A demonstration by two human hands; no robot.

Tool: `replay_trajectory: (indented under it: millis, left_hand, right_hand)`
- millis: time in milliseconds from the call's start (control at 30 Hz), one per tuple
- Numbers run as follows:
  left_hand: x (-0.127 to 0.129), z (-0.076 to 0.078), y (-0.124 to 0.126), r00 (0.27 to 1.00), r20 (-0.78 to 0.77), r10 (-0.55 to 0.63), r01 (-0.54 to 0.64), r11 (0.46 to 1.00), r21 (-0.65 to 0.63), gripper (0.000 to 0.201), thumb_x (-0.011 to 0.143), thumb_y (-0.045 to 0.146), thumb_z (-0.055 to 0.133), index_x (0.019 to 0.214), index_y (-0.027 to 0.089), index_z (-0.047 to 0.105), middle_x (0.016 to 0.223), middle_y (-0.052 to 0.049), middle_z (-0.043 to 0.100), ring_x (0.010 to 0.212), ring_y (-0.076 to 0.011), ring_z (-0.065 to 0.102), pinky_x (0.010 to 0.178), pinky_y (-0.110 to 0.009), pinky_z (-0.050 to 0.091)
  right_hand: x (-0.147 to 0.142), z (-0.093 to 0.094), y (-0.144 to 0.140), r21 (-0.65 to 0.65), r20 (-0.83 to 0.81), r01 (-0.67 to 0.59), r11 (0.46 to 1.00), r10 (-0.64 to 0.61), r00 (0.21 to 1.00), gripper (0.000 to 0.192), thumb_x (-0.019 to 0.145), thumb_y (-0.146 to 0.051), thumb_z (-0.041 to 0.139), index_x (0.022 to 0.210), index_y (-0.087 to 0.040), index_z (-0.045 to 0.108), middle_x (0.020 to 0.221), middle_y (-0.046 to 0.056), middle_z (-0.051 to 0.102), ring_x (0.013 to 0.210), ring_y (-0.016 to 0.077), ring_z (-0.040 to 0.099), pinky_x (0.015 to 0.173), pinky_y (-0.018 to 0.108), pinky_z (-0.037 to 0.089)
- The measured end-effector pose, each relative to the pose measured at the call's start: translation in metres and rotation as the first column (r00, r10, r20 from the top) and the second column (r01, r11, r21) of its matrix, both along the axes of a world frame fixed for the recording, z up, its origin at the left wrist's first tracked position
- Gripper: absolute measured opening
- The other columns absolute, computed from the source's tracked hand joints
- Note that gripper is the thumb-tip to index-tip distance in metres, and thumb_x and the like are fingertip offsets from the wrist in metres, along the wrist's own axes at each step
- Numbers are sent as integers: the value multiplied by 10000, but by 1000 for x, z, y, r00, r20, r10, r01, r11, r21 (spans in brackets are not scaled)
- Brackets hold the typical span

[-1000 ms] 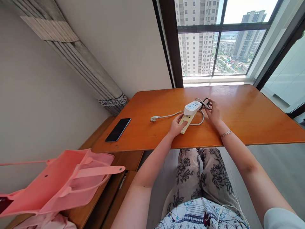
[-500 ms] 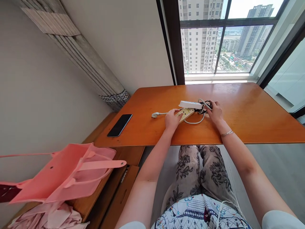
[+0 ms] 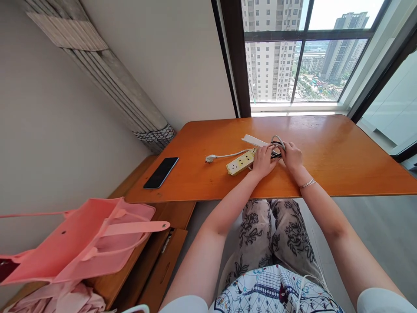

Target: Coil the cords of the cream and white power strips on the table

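A yellow power strip lies slanted on the wooden table, its sockets facing up. Behind it rests a white power strip, partly covered by my fingers. My left hand is closed at the right end of the yellow strip, where the cords gather. Close beside it, my right hand grips the looped white and black power cords. The fingertips of both hands nearly meet around this bundle, and part of it is hidden. A white plug on its cord lies to the left.
A black phone lies at the left of the table. Below the table's left edge, an open pink bag sits on a wooden cabinet with pink cloth. A window is behind the table.
My left hand has moved right, from the yellow power strip's body to its cord end. The yellow strip lies further left and lower, and the white strip has tilted. My right hand stays at the cords.
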State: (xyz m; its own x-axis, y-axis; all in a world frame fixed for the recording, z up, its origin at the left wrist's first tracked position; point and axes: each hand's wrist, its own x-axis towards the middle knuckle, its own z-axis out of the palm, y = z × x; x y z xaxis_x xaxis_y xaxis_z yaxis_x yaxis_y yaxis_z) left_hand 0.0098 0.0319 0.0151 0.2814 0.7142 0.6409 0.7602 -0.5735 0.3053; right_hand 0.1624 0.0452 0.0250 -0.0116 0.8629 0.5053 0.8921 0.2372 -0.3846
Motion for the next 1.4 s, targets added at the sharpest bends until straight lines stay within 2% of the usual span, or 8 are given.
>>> replay_trajectory:
  millis: [133, 267, 633, 767, 900, 1067, 1233, 1400]
  left_hand:
    - [-9, -3, 9, 999, 30, -16, 16, 1000, -1, 462, 842, 337, 682, 1266, 197, 561, 1293, -134, 631, 1173, -296, 567, 1046, -452, 432]
    - [-15, -7, 7, 999, 35, -14, 13, 1000, 16, 477, 822, 340, 690, 1252, 182, 559, 1195, -136, 657, 1121, -299, 578, 1005, -448, 454]
    - [-17, -7, -5, 991, 126, -53, 64, 994, -84, 585, 771, 339, 742, 1295, 215, 515, 1144, -90, 687, 1050, -266, 647, 941, -413, 493]
    - [-17, -7, -4, 990, 125, -71, 87, 989, -123, 495, 787, 327, 733, 1243, 209, 578, 886, -38, 718, 853, -231, 676, 801, -352, 507]
    - [-19, -8, -1, 989, 119, -89, 103, 988, -118, 169, 817, 366, 707, 874, 212, 663, 782, -34, 690, 741, -196, 644, 689, -308, 479]
    - [-22, -10, 1, 951, 308, 25, 19, 990, -138, 238, 813, 425, 717, 771, 214, 614, 712, -6, 663, 658, -162, 600, 609, -278, 446]
    - [-23, -9, 0, 872, 486, 61, 12, 989, -144, 191, 849, 398, 661, 804, 222, 605, 751, -8, 689, 701, -169, 642, 650, -285, 484]
    - [-24, -8, 0, 768, 635, 82, 32, 986, -165, 198, 887, 417, 599, 851, 228, 557, 713, 8, 676, 630, -159, 653, 663, -292, 519]
  right_hand:
    - [-2, -6, 1, 40, -196, -155, 987, 160, 967, 427, 992, -494, 453, 1091, -173, 715, 1001, 139, 730, 879, 251, 671, 748, 321, 471]
    - [-6, -8, 1, 53, -543, -363, 930, 332, 771, 489, 908, -608, 526, 1029, -172, 713, 882, 71, 736, 751, 195, 644, 698, 307, 502]
    - [-7, 0, -2, 35, -857, -579, 814, 323, 402, 494, 709, -612, 746, 978, -197, 741, 861, 36, 739, 817, 206, 671, 740, 325, 553]
    - [-9, 1, -4, 17, -868, -583, 812, 302, 395, 497, 722, -625, 730, 1003, -215, 749, 958, 42, 754, 918, 230, 672, 824, 349, 554]
    - [-9, -2, 3, -12, -774, -433, 901, 266, 575, 495, 779, -653, 636, 958, -203, 744, 961, 64, 729, 983, 235, 640, 884, 363, 520]
    - [-6, -4, 9, -65, -655, -223, 973, 127, 745, 477, 833, -639, 562, 870, -183, 698, 895, 69, 688, 919, 212, 610, 835, 340, 500]
    - [-8, 1, 3, -178, -817, -418, 891, 103, 568, 486, 774, -675, 637, 847, -195, 642, 715, -5, 608, 613, 145, 572, 607, 290, 498]
    - [-6, 2, 0, -70, -935, -572, 817, 146, 324, 496, 648, -524, 820, 1001, -211, 666, 941, 8, 663, 790, 129, 640, 761, 280, 550]
